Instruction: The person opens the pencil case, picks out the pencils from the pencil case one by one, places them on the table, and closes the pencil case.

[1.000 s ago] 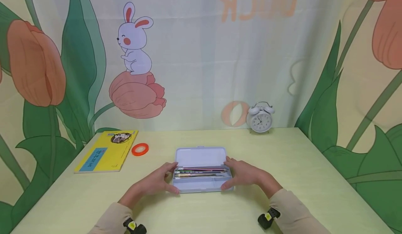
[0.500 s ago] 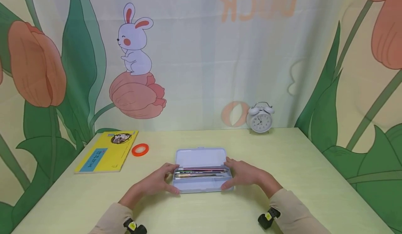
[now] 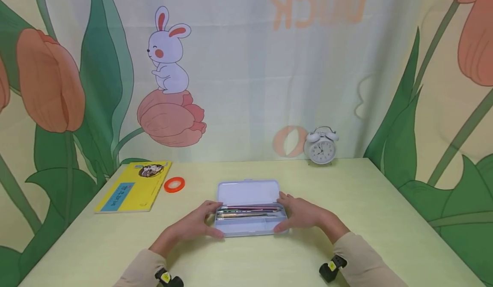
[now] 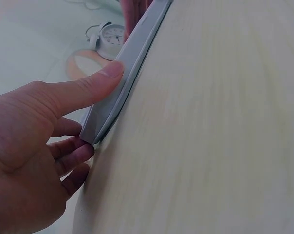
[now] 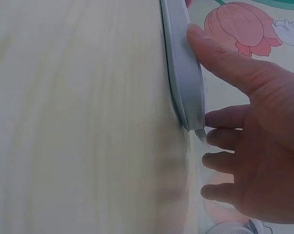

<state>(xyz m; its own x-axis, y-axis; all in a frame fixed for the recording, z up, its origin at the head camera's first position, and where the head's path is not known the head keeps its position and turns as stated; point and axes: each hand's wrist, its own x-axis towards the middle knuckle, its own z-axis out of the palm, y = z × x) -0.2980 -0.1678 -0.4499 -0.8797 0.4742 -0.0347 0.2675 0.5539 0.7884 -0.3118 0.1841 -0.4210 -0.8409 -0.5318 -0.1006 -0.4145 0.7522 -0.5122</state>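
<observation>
A white plastic pencil case lies on the table with its lid flipped back. Several pencils lie side by side in its rear compartment; the front compartments look bare. My left hand holds the left end of the case, thumb at the front edge and fingers around the side. At the other end my right hand grips it the same way. Close up in the left wrist view, the left thumb presses the front wall. The right wrist view shows the right thumb on the case as well.
A yellow book lies at the table's left side, with an orange-red tape roll beside it. The white alarm clock stands at the back edge, before a printed curtain.
The head view has shifted a little, so everything appears slightly farther right. Both hands keep their places on the pencil case, which stays open.
</observation>
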